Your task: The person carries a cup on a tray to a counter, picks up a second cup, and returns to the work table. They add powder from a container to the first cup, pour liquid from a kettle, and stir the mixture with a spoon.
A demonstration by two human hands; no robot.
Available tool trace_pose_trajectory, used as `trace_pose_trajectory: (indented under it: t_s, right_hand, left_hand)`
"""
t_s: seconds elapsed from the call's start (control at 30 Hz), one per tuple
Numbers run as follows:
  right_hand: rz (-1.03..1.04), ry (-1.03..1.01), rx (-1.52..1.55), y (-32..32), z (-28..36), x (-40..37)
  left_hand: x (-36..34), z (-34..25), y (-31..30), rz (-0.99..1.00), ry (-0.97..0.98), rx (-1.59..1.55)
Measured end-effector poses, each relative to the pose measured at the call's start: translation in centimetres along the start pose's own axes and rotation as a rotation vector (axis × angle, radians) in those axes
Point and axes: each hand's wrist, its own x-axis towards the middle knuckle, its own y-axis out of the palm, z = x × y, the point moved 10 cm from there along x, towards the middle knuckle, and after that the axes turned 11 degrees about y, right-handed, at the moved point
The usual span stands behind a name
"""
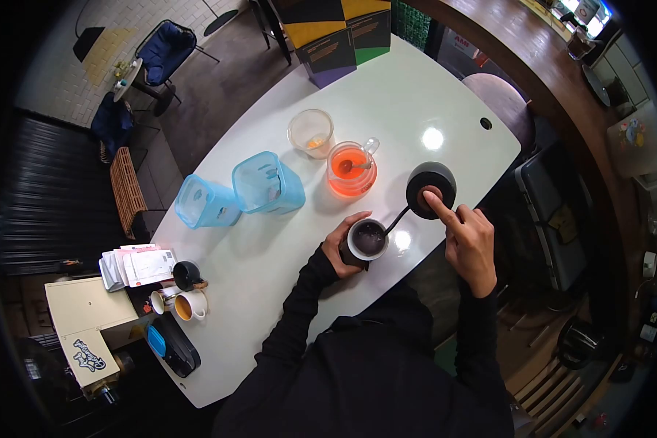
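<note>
White counter [241, 292]: seen across the middle of the frame; both the dark cup [353, 253] and the black kettle [445, 175] are placed at its near edge, right of centre.
Dark cup: rimmed in pale grey; dark contents can be seen inside.
Left hand [336, 247]: curled around the cup from its left side, fingers partly open to the cup's width; the cup is held between them.
Right hand [473, 241]: the index finger is extended and laid on the brown knob [425, 196] on top of the kettle; the other fingers are folded, and whether a handle is gripped by them cannot be told.
Kettle spout [397, 219]: curved, thin and black, reaching down and left to the cup's rim.
Red-orange liquid: contained in a glass jug [351, 187] above the cup, with a spoon [355, 166] dipped in it.
Clear tub [310, 135]: set just beside the jug, at its upper left; yellowish bits are held inside.
Blue containers [270, 186]: two, stood side by side, left of the jug.
Mugs [190, 305]: grouped near papers [147, 268], lower left of the frame.
</note>
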Motion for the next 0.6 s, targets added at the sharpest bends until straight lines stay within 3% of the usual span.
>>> trace_pose_trajectory:
  t_s: [0.07,0.17,0.6]
  right_hand:
    - [0.007,-0.008,-0.007,0.0,0.3,-0.2]
    - [0.01,-0.014,-0.031,0.2,0.6,-0.5]
    - [-0.012,-0.069,-0.057,-0.4,2.9,-1.3]
  left_hand:
    - [0.6,-0.4,0.0,-0.039,0.104,0.24]
    - [1.1,-0.9,0.0,-0.063,0.212,0.334]
    - [-0.5,-2.5,0.1,-0.316,0.458,0.521]
